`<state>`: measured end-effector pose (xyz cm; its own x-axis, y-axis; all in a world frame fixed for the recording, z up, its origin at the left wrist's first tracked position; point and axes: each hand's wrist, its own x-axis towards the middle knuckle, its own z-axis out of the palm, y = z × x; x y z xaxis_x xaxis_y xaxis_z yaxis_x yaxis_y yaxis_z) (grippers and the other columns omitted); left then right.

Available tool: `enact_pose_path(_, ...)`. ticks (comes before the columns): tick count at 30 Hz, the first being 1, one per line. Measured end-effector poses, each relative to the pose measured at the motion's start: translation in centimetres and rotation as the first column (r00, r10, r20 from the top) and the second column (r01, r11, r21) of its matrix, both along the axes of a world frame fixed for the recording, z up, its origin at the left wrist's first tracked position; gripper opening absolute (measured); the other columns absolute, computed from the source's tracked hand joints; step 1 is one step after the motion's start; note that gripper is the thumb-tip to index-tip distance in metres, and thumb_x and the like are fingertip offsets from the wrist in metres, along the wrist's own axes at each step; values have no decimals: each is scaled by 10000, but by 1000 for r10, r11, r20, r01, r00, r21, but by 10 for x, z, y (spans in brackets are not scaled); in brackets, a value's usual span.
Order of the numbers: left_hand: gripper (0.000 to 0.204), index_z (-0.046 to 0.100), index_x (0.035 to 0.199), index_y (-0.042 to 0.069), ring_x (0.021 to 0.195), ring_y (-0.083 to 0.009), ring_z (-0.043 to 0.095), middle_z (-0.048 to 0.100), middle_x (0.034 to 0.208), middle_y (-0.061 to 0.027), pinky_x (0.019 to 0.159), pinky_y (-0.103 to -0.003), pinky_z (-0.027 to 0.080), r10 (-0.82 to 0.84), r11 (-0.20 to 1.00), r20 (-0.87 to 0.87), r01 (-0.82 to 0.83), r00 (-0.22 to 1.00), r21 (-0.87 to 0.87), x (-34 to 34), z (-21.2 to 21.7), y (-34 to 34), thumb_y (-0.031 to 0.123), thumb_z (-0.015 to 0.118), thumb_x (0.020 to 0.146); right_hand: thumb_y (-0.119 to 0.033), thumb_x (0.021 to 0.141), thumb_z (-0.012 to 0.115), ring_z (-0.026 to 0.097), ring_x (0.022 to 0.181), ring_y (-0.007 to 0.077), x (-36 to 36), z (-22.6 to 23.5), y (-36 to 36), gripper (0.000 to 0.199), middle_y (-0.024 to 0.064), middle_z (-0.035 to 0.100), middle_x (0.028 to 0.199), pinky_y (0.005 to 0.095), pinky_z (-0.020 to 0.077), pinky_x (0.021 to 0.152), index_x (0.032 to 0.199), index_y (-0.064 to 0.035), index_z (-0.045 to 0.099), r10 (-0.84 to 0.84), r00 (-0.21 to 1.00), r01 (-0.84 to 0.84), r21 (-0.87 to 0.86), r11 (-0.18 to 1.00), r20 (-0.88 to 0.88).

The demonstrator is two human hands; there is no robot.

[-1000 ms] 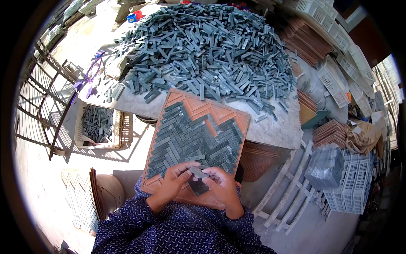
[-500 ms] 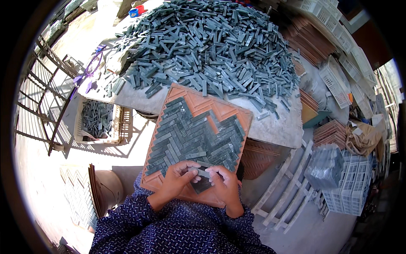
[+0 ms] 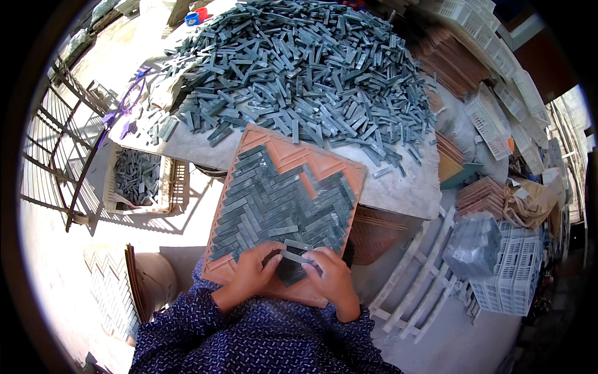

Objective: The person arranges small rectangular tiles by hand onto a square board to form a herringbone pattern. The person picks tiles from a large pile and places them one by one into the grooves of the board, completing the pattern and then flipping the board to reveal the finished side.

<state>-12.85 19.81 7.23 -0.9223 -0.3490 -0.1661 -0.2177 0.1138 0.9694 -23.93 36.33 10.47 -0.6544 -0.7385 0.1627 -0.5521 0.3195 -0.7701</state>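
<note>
An orange herringbone tray (image 3: pixel 339 165) tilts in front of me, its far side against the table. Dark green-grey stone strips (image 3: pixel 258 202) fill much of it in a zigzag. Over its near part, my left hand (image 3: pixel 250 267) pinches the left end of a loose strip tile (image 3: pixel 293 257). My right hand (image 3: pixel 330 274) is closed at that tile's right end, thumb and fingers on it. Another loose strip (image 3: pixel 299 245) lies just beyond the held one, and a lighter strip (image 3: pixel 283 230) rests on the laid pattern. Below the held tile, a dark patch (image 3: pixel 291 273) shows between my hands.
A large heap of strips (image 3: pixel 299 68) covers the table (image 3: pixel 405 193). To the left stands a cream crate (image 3: pixel 111 190) of strips, with a bucket (image 3: pixel 156 277) nearer me. On the right are a wooden pallet (image 3: pixel 411 274), white crates (image 3: pixel 507 268) and stacked orange trays (image 3: pixel 483 198).
My fingers have shifted on the strip tile, which now shows more of its face and slants down to the right. The view has moved slightly.
</note>
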Motion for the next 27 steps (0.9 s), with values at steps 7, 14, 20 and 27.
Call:
enact_pose_path(7, 370, 597, 1084, 48, 954, -320, 572, 581, 1038, -122, 798, -393, 489, -69, 751, -187, -72, 980, -656, -23, -8, -29, 79, 702, 731, 4, 772, 688, 619, 661, 170, -19, -21, 13, 174, 106, 620, 866, 276, 497, 590, 938, 13, 637, -205, 978, 207, -50, 977, 40)
enact_pose_path(14, 204, 623, 926, 52, 841, -287, 604, 582, 901, -95, 708, -363, 510, -74, 796, -227, -79, 971, -600, -29, -20, -37, 65, 687, 732, -7, 778, 682, 622, 635, 209, -64, -19, -33, 159, 123, 607, 847, 298, 496, 576, 921, 20, 618, -263, 964, 259, -94, 961, -30)
enact_pose_path(20, 180, 625, 912, 48, 818, -286, 608, 582, 886, -95, 705, -360, 513, -82, 807, -266, -92, 960, -583, -28, -19, -38, 59, 680, 740, -54, 774, 686, 609, 653, 266, -83, -40, -75, 175, 132, 586, 856, 367, 490, 586, 922, -4, 606, -291, 940, 294, -11, 956, -176)
enact_pose_path(27, 174, 627, 900, 42, 818, -286, 611, 584, 880, -94, 690, -359, 514, -67, 817, -288, -114, 955, -566, -29, -19, -37, 49, 684, 736, -48, 768, 688, 612, 681, 284, -83, -43, -81, 137, 135, 605, 825, 371, 487, 618, 882, -6, 623, -303, 928, 309, -7, 951, -214)
